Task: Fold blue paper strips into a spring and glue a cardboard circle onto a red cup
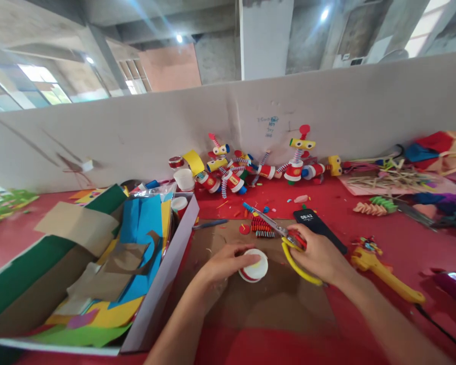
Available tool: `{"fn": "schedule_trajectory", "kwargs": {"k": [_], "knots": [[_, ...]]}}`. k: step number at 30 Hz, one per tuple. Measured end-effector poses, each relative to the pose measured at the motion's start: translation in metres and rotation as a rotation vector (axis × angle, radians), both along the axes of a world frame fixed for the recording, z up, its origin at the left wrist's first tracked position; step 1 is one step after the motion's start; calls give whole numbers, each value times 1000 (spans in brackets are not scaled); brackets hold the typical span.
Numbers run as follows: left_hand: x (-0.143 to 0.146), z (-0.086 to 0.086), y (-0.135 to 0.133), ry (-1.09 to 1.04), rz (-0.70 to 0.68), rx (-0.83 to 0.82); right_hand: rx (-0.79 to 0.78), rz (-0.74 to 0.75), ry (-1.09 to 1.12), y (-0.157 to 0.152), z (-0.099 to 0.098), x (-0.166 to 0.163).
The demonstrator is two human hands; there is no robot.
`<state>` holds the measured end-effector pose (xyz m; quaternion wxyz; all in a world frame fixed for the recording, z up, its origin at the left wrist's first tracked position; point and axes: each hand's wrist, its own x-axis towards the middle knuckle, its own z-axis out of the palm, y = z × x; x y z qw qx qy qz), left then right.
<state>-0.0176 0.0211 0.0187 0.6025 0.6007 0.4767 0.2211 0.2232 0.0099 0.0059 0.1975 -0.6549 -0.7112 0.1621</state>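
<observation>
My left hand (225, 262) is closed round a small white paper cup with a red band (254, 267), lying on its side on a brown cardboard sheet (281, 299). My right hand (319, 253) grips scissors with red and yellow handles (279, 230); the blades point up and left, away from the cup. A pleated red paper piece (261, 225) lies just beyond the blades. The two hands are close together, with the cup between them.
A white box of coloured paper sheets (114, 263) sits at the left. A black phone (316, 223) lies beside my right hand. Paper-cup robot figures (258, 167) line the white partition (137, 132). A yellow glue gun (383, 274) and craft scraps lie at the right on the red table.
</observation>
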Motion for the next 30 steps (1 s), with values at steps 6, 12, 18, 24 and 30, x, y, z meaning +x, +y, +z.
{"fn": "schedule_trajectory", "kwargs": {"k": [6, 12, 18, 24, 30], "knots": [[-3, -3, 2, -116, 220, 22, 67, 250, -303, 101, 21, 32], [-16, -2, 1, -207, -120, 107, 39, 368, -284, 180, 17, 37], [-13, -3, 2, -100, -212, 239, 91, 304, -226, 198, -3, 25], [-3, -8, 3, -225, -14, 179, 174, 124, -97, 179, 6, 14], [4, -9, 0, -440, 219, 83, 141, 152, 373, 70, 13, -7]]}}
